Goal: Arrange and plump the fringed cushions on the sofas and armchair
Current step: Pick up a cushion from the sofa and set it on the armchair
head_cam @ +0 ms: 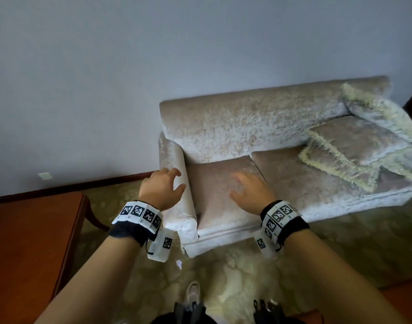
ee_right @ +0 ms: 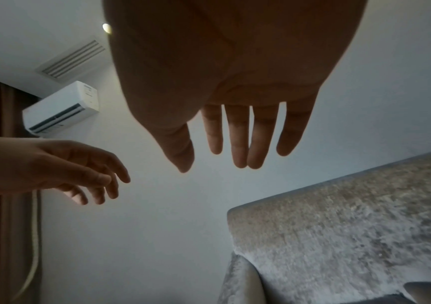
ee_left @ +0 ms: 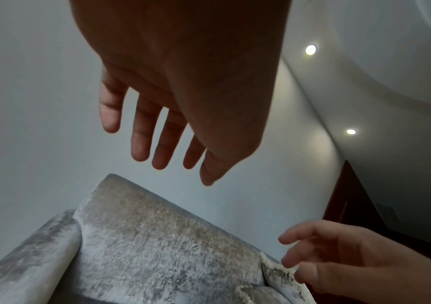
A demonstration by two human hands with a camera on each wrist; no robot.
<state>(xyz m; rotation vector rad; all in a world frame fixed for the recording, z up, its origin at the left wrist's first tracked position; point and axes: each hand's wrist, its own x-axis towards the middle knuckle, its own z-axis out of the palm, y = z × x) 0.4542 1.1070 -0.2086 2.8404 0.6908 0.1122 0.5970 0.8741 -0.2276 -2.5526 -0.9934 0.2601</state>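
Both forearms reach forward from the bottom of the head view, each wrist wrapped in a black band with white coded markers. Left hand (head_cam: 161, 185): fingers loosely spread and slightly curled, holding nothing, hovering over the rolled armrest (head_cam: 179, 183) at the sofa's near end; contact with the fabric cannot be confirmed. The left wrist view shows these fingers (ee_left: 141, 135) extended and apart, with bare wall behind them. Right hand (head_cam: 251, 191): fingers spread and relaxed, empty, palm down above the seat pad (head_cam: 214, 183) that lies directly beneath the fingertips. The right wrist view shows the fingers (ee_right: 240, 139) straight, the middle two close together, nothing between them.

Sofa (head_cam: 247, 127): pale plush upholstery, backrest standing beyond both sets of fingertips, against a plain wall.

Fringed cushions (head_cam: 354, 148): two, well to the right of the right hand's fingers, at the far end of the seat. One lies flat on the seat pad; the other (head_cam: 382, 113) leans in the corner behind it, partly overlapping. Neither hand touches either cushion.

Wooden table (head_cam: 32, 235): left of the left hand's fingers, apart from the sofa, on patterned carpet (head_cam: 223, 277). Wall-mounted air conditioner (ee_right: 61, 109) appears in the right wrist view above the left hand.
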